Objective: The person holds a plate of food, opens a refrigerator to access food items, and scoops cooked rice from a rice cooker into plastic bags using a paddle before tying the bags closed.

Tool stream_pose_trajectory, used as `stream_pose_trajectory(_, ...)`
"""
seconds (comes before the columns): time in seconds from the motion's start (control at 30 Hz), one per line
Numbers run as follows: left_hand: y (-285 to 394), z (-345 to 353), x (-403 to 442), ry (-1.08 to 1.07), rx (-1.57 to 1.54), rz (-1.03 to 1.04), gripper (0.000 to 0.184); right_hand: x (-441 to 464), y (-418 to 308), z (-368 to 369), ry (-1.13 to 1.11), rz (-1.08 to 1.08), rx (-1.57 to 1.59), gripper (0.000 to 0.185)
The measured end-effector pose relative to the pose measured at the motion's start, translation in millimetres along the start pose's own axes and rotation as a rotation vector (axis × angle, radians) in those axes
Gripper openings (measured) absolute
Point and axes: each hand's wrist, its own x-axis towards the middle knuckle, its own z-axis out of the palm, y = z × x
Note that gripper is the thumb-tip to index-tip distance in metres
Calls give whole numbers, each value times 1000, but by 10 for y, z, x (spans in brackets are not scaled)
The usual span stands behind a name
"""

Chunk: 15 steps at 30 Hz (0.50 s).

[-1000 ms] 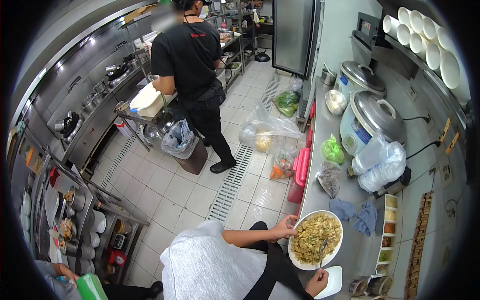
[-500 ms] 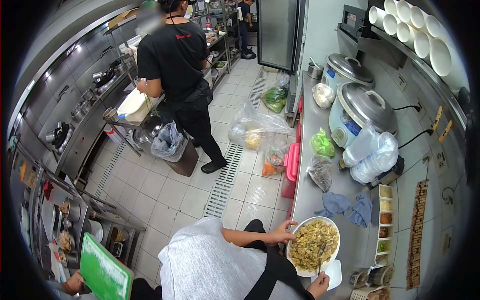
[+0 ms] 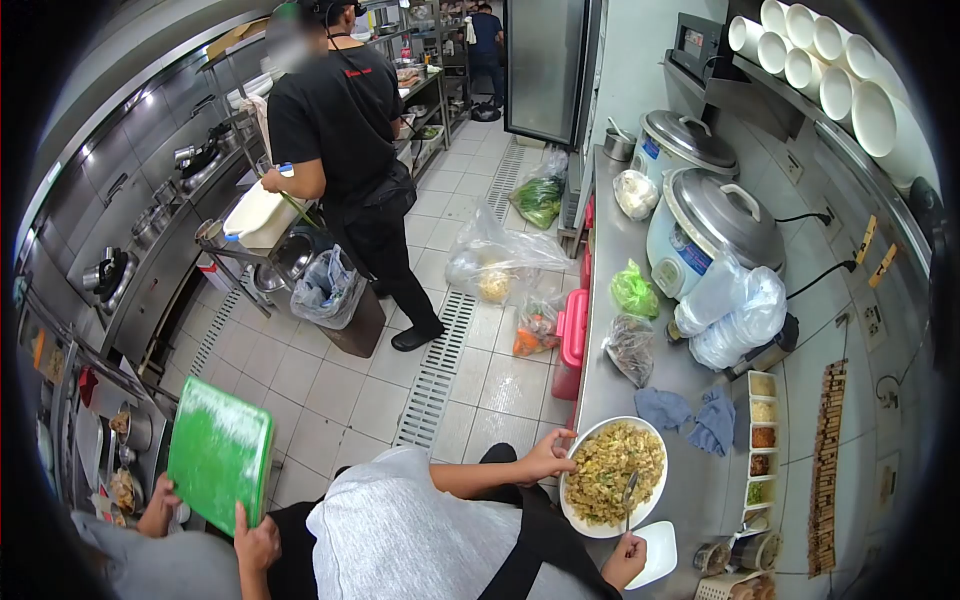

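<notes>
On the steel counter's near end is a white oval bowl (image 3: 652, 508) full of fried rice (image 3: 605, 465). My left hand (image 3: 548, 457) grips its left rim, thumb and fingers pinched there. With my right hand (image 3: 625, 560) I hold the handle of a metal spoon (image 3: 630, 497), whose head rests in the rice. Beside that hand, partly behind it, lies a white square dish (image 3: 658, 556). My grey sleeve (image 3: 400, 520) and a black strap fill the lower middle.
At lower left, a co-worker's hands hold a green cutting board (image 3: 220, 455). Another person (image 3: 345, 130) in black stands over a white tub (image 3: 260, 215). Along the counter (image 3: 600, 395) are blue cloths (image 3: 668, 408), bags and rice cookers (image 3: 715, 225). Plastic bags (image 3: 495, 265) lie on the floor.
The co-worker's green cutting board has risen further into view, now with both hands showing on it. My view has shifted slightly. My hands remain on the bowl and spoon.
</notes>
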Motion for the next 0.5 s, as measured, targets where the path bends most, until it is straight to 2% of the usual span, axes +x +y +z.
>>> stream_pose_trajectory(0.37, -44, 265, -3, -81, -7, -43, 65, -144, -127, -242, 88, 60, 30, 29)
stream_pose_trajectory(0.5, -44, 358, 1, -120, 71, -60, 65, -192, 65, -333, 119, 71, 30, 30)
